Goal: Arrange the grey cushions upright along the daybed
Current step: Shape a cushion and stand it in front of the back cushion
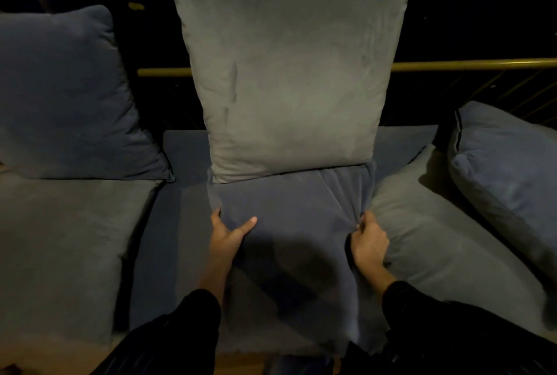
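1. Cushions: five visible on the daybed [180, 224].
2. Upright along the rear rail [470, 65]: centre cushion [289, 79] and left cushion [63, 97].
3. Remaining: blue-grey cushion [289, 239] at the front edge, clamped at its sides by left hand [226, 233] and right hand [369, 242]; flat cushion [60, 248] left; right-end cushion [506, 175], leaning.

We lose the fingers of the left hand [226, 231] under the dark cushion [289, 242], only its thumb showing; the right hand [370, 243] buries its fingertips in the cushion's bunched edge. The upright grey cushion [289, 73] hides part of the brass rail [470, 65]. The right cushion [506, 169] and left flat cushion [60, 254] run past the frame edges.
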`<state>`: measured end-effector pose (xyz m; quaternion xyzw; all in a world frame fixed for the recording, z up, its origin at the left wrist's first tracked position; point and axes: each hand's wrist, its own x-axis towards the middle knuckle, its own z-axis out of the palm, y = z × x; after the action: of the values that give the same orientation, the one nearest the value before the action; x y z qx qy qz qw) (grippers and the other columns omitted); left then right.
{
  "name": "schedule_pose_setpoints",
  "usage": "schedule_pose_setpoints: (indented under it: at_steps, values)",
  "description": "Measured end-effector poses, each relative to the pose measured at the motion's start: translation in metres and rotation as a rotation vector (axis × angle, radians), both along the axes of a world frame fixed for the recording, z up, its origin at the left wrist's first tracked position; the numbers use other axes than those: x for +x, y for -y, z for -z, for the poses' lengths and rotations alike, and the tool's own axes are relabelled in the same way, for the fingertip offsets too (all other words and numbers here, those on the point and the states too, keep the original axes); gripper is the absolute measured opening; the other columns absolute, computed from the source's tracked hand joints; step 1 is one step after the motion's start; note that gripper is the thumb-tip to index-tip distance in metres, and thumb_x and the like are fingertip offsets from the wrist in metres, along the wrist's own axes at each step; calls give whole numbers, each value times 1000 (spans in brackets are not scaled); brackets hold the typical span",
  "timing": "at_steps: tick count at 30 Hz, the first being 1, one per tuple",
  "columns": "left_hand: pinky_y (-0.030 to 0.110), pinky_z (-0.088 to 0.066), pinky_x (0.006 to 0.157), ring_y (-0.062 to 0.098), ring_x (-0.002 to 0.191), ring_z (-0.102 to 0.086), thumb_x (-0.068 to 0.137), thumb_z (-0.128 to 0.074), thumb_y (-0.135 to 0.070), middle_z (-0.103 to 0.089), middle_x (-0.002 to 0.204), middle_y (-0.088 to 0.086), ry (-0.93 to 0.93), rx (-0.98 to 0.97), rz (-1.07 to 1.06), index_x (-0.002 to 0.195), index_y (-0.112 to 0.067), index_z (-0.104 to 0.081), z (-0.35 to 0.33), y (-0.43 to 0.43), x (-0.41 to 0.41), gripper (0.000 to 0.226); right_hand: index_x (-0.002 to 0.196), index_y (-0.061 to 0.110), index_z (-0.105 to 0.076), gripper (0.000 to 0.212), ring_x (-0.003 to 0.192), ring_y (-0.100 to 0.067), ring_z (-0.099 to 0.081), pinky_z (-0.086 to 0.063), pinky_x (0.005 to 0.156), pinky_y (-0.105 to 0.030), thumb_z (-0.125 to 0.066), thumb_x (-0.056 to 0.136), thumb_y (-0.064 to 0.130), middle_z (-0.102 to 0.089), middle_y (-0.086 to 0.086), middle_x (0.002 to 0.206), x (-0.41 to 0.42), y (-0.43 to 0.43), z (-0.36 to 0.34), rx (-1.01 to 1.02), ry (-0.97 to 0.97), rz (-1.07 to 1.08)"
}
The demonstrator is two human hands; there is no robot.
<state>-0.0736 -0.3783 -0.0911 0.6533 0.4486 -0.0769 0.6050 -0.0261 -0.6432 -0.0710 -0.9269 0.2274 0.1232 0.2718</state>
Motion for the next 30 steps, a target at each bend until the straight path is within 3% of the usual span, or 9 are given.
schedule_pose_setpoints:
  at_steps: [7, 10, 13, 15, 18, 20, 24, 27, 30]
  values:
    - [44, -37, 113, 26, 137, -43, 74, -84, -19, -41, 150, 8, -17, 18, 150, 154, -16, -17, 4, -3, 3, 105, 89, -1, -53, 4, 95, -52, -60, -43, 80, -47, -51, 86, -4, -63, -37, 96, 1, 0, 10, 46, -2, 44]
    - [37, -35, 113, 24, 138, -42, 77, -81, -13, -42, 146, 1, -106, -74, 265, 155, -11, -12, 6, -19, 23, 104, 73, 9, -45, 18, 101, -41, -61, -44, 82, -37, -54, 87, 2, -64, -28, 106, 51, 7, 5, 84, -245, -129]
    - [42, -41, 110, 32, 136, -44, 77, -81, -19, -39, 154, 16, -89, 69, 249, 154, -13, -18, -7, -49, 75, 100, 74, 10, -50, 19, 77, -29, -58, -52, 79, -39, -65, 82, 1, -57, -20, 101, 111, 20, -11, 339, -445, -40]
    - [49, -39, 111, 33, 140, -38, 75, -82, -21, -30, 159, 14, 13, 107, 215, 156, -21, -9, -27, -65, 121, 109, 101, 5, -53, 32, 84, -31, -60, -56, 75, -43, -75, 78, 9, -56, -18, 110, 150, 27, -32, 384, -310, 30]
    - [56, -43, 104, 30, 137, -41, 78, -74, -2, -37, 155, 6, 238, -69, 110, 155, -34, -4, -80, -70, 179, 108, 147, 15, -22, 92, 127, -33, -47, -46, 93, -44, -79, 75, 8, -42, -9, 145, 200, 27, -76, 555, -40, 42]
    - [53, -47, 98, 30, 130, -46, 76, -64, 12, -48, 140, 1, 310, -166, 99, 153, -35, -15, -105, -64, 203, 102, 152, 27, -7, 108, 132, -32, -40, -41, 92, -46, -75, 72, -2, -33, -3, 153, 227, 25, -99, 696, 1, 24]
    - [40, -52, 89, 23, 110, -57, 55, -66, 10, -58, 113, -5, 388, -224, 55, 144, -26, -31, -120, -47, 214, 103, 147, 28, -17, 100, 123, -31, -44, -48, 90, -49, -66, 70, -13, -43, -2, 139, 231, 21, -103, 811, 33, 40]
    - [35, -53, 84, 16, 105, -57, 48, -64, 9, -57, 118, -3, 471, -197, 92, 133, -27, -36, -123, -43, 215, 96, 145, 24, -23, 100, 122, -28, -45, -50, 88, -40, -58, 65, -25, -45, 1, 130, 210, 26, -85, 987, 198, 171]
    - [40, -49, 98, 23, 120, -50, 53, -68, 11, -52, 130, 1, 503, -148, 199, 128, -31, -38, -123, -39, 225, 91, 147, 25, -20, 103, 123, -28, -46, -52, 82, -36, -55, 66, -28, -44, -1, 138, 192, 36, -66, 1055, 282, 251]
